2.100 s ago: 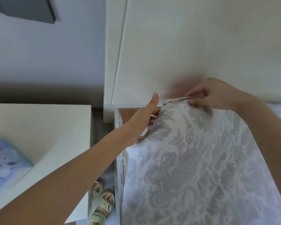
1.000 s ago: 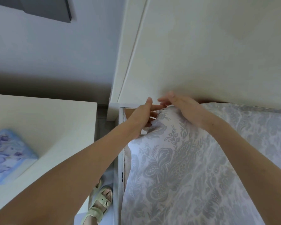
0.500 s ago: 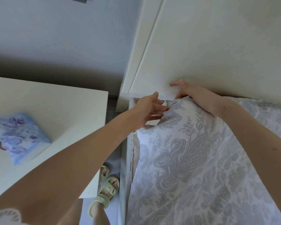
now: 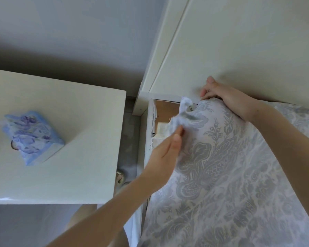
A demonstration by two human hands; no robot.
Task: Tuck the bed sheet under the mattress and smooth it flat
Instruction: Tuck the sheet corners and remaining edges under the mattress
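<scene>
On the far left, a white bedside table (image 4: 64, 175) is standing beside the bed, and a small blue box (image 4: 32, 138) with a purple flower print is lying askew on its top. Behind it a pale grey wall (image 4: 70, 32) is running across the upper part of the view. Between the table and the bed a narrow strip of floor (image 4: 132, 125) is showing, and a foot in a pale sandal (image 4: 119, 179) is peeking out past the table's edge. Next, the white bed frame (image 4: 148, 139) is running up along that gap, its brown inner board showing at the corner. Over that spot the left hand (image 4: 166, 154) is reaching in from below, pinching a bunched, crumpled corner (image 4: 185, 113) of the bed sheet (image 4: 239, 175) between thumb and fingers. A small label (image 4: 190, 108) is showing on the bunch, too blurred to read. The sheet, white with a grey leaf-and-flower pattern, is lying spread over the mattress, which is hidden under it, and is filling the lower right. Further right, the right hand (image 4: 227, 98) is resting on the sheet's top edge hard against the cream headboard (image 4: 248, 50), its fingers curling down over that edge and gripping the cloth, thumb sticking up against the board. The two hands are sitting near each other but apart, with the bunched corner between them
</scene>
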